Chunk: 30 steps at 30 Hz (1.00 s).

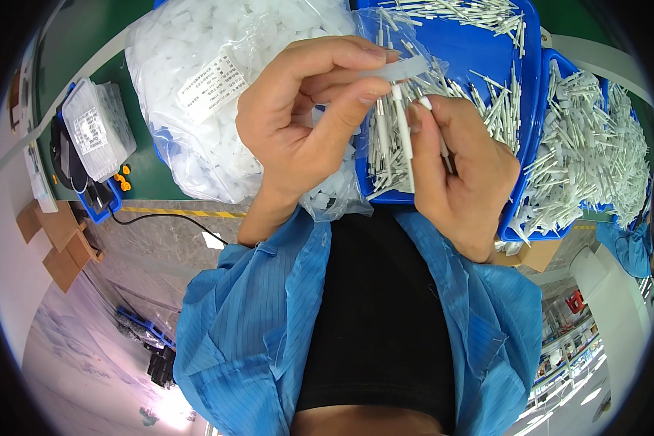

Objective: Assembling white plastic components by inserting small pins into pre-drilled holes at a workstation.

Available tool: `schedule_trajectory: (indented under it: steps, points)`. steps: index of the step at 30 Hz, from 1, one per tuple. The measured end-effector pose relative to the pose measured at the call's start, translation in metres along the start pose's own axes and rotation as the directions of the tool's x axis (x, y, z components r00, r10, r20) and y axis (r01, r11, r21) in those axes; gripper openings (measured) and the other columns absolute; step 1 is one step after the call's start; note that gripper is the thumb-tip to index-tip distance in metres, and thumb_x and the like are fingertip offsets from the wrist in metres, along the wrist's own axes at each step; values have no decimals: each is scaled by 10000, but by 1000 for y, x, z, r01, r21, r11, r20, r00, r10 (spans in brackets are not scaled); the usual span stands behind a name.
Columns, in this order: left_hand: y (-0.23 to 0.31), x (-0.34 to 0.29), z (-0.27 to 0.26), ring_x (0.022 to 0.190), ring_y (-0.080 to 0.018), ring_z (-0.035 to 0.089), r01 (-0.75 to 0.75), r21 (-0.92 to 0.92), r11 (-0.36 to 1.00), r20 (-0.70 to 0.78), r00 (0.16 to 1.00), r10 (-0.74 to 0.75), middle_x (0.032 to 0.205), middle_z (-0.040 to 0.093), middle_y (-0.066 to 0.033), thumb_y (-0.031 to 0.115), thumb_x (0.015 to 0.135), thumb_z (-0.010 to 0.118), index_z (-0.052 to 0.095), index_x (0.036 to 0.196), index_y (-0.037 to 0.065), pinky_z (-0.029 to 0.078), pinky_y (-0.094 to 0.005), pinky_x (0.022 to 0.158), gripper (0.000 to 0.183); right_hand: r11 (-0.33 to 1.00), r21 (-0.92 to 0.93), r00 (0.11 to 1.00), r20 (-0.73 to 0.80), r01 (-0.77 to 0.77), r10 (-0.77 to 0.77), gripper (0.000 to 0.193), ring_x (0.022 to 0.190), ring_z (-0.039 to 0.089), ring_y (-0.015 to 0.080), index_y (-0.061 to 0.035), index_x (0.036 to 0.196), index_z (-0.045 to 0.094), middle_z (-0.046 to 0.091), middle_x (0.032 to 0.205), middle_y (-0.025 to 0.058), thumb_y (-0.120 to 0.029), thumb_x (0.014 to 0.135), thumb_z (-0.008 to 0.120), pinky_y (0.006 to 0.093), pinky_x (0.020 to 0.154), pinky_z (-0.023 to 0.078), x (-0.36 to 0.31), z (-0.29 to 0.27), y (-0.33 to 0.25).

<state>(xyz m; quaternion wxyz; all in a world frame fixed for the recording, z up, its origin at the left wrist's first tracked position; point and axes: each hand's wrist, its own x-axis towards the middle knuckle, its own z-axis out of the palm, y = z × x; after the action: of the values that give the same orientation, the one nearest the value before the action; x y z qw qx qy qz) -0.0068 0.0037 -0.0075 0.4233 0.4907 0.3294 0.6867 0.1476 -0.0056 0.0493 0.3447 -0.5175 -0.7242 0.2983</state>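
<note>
My left hand (291,120) pinches a small translucent white plastic strip (404,70) between thumb and fingers. From the strip's lower side hangs a slim white rod (402,120), apparently fixed in it. Close beside it, my right hand (469,171) is closed on another thin white rod (425,103), whose rounded white end shows above the thumb. Both hands are raised over a blue tray (450,45) in which many similar white and metallic rods (498,102) lie loose. The lower part of the right hand's rod is mostly hidden by the fingers.
To the left, a large clear bag (171,138) of translucent plastic pieces bulges beside the tray. A blue bin (552,142) heaped with rods fitted with plastic pieces stands right. Farther left are a clear plastic box (98,131) and small yellow parts (126,177) on the green tabletop (147,168).
</note>
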Motion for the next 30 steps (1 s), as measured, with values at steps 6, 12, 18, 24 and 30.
schedule_trajectory:
  steps: [6, 12, 18, 24, 30]
  points:
    - [0, 5, -1, 922, -254, 699, -62, 85, 994, 25, 998, 60, 1008, 657, -207, -81, 827, 677, 599, 1025, -101, 593, -289, 781, 214, 969, 95, 955, 215, -229, 205, 62, 463, 589, 134, -20, 932, 612, 598, 603, 66, -47, 886, 645, 256, 437, 428, 10, -18, -7]
    - [6, 11, 2, 899, -215, 700, -59, 152, 987, 81, 996, 47, 1001, 661, -189, -80, 787, 717, 635, 990, -84, 604, -274, 734, 219, 978, 189, 995, 58, -92, 82, 62, 497, 602, 156, -25, 958, 620, 598, 630, 77, -42, 900, 632, 257, 460, 437, 15, -6, 5]
    - [12, 7, -3, 874, -199, 695, 55, 143, 988, 88, 994, -68, 992, 657, -177, -97, 737, 754, 657, 964, -71, 609, -268, 717, 249, 979, 193, 984, 173, -67, 33, 46, 529, 607, 163, -26, 957, 620, 606, 665, 80, -44, 915, 612, 265, 482, 440, 11, -9, 7]
    - [10, 8, -6, 852, -201, 692, 51, 47, 998, 121, 991, -57, 1004, 653, -180, -83, 737, 761, 664, 950, -74, 602, -272, 731, 234, 573, 668, 847, 525, -474, 88, 49, 579, 628, 170, -20, 950, 613, 629, 756, 87, -59, 929, 594, 288, 504, 465, 8, -16, 26]
    - [9, 14, -8, 790, -186, 692, -102, 232, 967, 163, 984, 65, 914, 685, -165, -22, 721, 790, 684, 933, -49, 570, -252, 680, 238, 972, -3, 972, -18, 235, -235, 142, 497, 600, 202, -16, 952, 605, 587, 618, 76, -34, 841, 692, 298, 446, 455, 7, 5, 18]
